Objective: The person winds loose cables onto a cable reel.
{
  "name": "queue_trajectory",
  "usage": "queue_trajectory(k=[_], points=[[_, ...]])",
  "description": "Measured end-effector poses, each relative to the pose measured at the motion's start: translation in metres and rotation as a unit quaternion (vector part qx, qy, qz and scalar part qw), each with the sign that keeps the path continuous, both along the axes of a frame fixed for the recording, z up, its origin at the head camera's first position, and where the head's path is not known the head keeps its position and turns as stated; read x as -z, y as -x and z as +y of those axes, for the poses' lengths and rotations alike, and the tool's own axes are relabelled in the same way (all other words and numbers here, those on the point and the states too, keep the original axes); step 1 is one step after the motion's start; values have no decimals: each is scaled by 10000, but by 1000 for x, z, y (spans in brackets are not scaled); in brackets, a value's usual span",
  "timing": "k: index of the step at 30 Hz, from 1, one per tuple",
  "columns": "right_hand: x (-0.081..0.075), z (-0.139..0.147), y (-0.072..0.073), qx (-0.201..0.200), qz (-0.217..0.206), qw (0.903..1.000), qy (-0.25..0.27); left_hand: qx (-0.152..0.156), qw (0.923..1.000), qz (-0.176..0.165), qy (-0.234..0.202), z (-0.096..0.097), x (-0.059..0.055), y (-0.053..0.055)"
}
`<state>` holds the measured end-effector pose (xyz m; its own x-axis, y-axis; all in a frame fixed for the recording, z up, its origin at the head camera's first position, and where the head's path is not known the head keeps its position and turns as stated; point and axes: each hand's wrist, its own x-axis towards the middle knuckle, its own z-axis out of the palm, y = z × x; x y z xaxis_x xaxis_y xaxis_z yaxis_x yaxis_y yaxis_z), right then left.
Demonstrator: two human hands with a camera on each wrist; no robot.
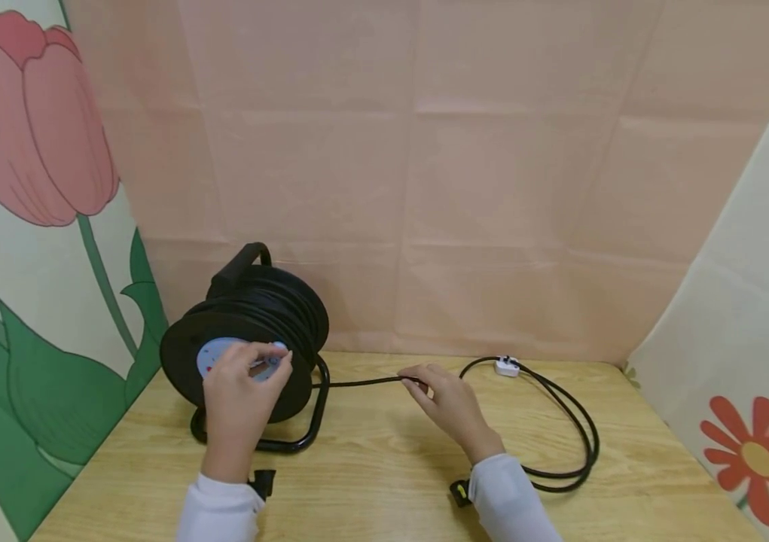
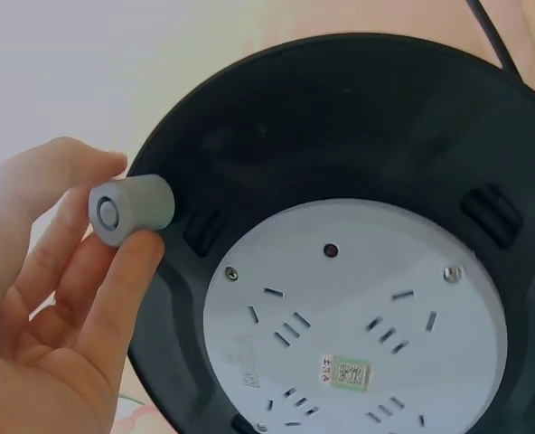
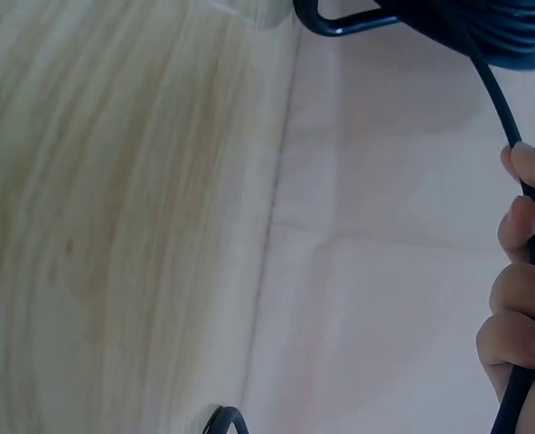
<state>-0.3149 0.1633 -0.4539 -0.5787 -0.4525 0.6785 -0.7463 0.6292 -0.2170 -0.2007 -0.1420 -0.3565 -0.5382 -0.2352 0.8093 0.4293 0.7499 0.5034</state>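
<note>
A black cable reel [image 1: 184, 348] wound with black cable stands on its tubular frame at the left of the table. My left hand [image 1: 238, 399] is at the reel's front disc, pinching a small grey knob [image 2: 134, 210] between thumb and fingers near the disc's rim. Beside the knob, the light socket panel [image 2: 349, 298] shows several slots and screws. To the right, my right hand [image 1: 450, 406] grips the black cable [image 1: 364, 382] that runs from the reel. In the right wrist view the fingers [image 3: 520, 294] curl round this cable.
Past my right hand the cable lies in a loose loop [image 1: 590, 444] on the wooden table [image 1: 370, 482]. A white plug [image 1: 508, 366] sits at the loop's back. A pinkish sheet [image 1: 411, 188] hangs behind the table, with flower-patterned panels on both sides.
</note>
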Motion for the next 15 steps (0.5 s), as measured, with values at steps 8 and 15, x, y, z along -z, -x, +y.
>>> queue_trajectory(k=[8, 15], points=[[0, -11, -5, -503, -186, 9984, -184, -108, 9991, -348, 199, 6, 4, 3], [4, -15, -7, -627, -538, 9960, -338, -111, 9909, -1301, -315, 4, 1, 2]])
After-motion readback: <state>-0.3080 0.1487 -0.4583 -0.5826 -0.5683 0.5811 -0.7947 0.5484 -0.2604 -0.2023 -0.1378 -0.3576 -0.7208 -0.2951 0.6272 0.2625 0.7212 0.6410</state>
